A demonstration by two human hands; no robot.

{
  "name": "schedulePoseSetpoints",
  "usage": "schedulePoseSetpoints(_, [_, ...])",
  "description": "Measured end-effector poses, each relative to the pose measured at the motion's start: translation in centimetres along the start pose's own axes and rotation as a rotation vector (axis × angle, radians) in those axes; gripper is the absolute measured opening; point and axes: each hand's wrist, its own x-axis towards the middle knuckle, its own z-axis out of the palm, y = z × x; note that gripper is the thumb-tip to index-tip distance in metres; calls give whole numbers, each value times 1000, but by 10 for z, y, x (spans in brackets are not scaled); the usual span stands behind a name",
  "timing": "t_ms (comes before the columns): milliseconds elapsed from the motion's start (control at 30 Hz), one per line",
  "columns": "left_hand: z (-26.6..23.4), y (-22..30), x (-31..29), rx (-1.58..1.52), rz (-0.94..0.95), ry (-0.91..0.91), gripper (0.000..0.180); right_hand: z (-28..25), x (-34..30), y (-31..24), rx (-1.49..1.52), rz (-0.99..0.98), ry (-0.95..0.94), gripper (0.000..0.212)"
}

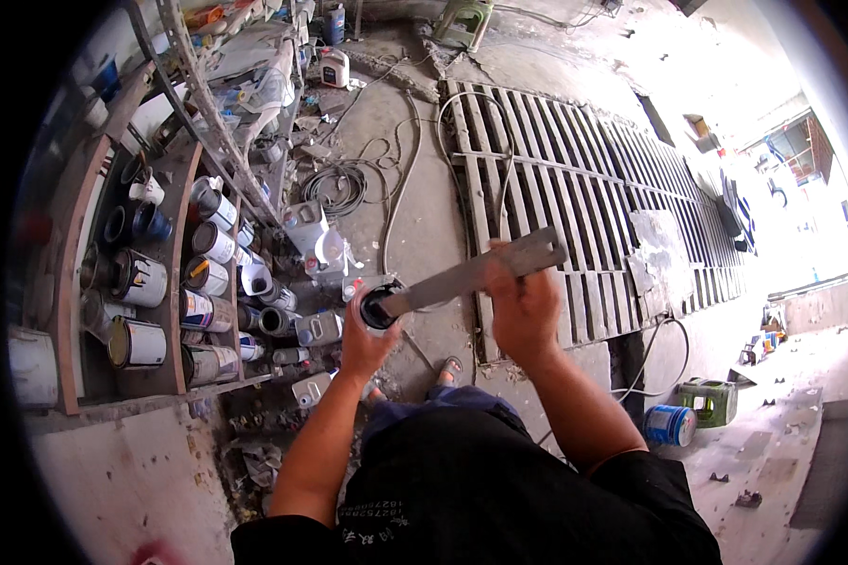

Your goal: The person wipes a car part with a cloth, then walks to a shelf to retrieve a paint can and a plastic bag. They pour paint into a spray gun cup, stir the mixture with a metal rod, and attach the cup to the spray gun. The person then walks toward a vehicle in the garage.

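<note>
Far left: shelf (181, 282), crowded with drip-stained cans (141, 345), apparently upright, likely against spilling; packed tight, probably for want of room. Next, on the floor just beside the shelf: white jug (303, 226) and, nearer the body, grey jug (320, 328), perhaps set low for easy reach. Hose (334, 188) coiled on the floor past the jugs, probably to save space.

Centre: left hand (366, 347), fingers curled around cup (377, 304), likely to steady it from the side and leave the mouth open. Cup held out in front of the body, above the floor; dark inside, fill level impossible to tell. In its mouth: lower end of flat stick (443, 286), tilted up to the right, perhaps leaning on the rim; contact too small to tell.

Right hand (526, 306): fingers closed on the stick toward its upper end, slightly blurred; high grip probably for leverage and for keeping skin clear of the dark stuff.

Right: grate (589, 202) in the floor, metal sheet (661, 247) lying over part of it, maybe as a cover. Lower right: blue bucket (670, 426) just beside green crate (709, 402), reason unclear.
</note>
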Motion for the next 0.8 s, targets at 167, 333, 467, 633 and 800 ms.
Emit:
schedulePoseSetpoints(167, [-3,-8,3,-41,-23,53,64,-15,21,-32,139,24,130,23])
schedulePoseSetpoints(333, [-8,1,16,-27,-59,66,68,-28,30,-45,121,-24,175,22])
schedulePoseSetpoints(467, [-8,-3,20,-54,-90,91,73,-32,35,-50,157,-19,192,22])
schedulePoseSetpoints(633, [-11,1,22,-65,-102,98,74,-31,39,-48,149,-80,234,23])
schedulePoseSetpoints(800, [-11,2,21,-74,-101,103,72,-30,40,-48,136,-78,183,24])
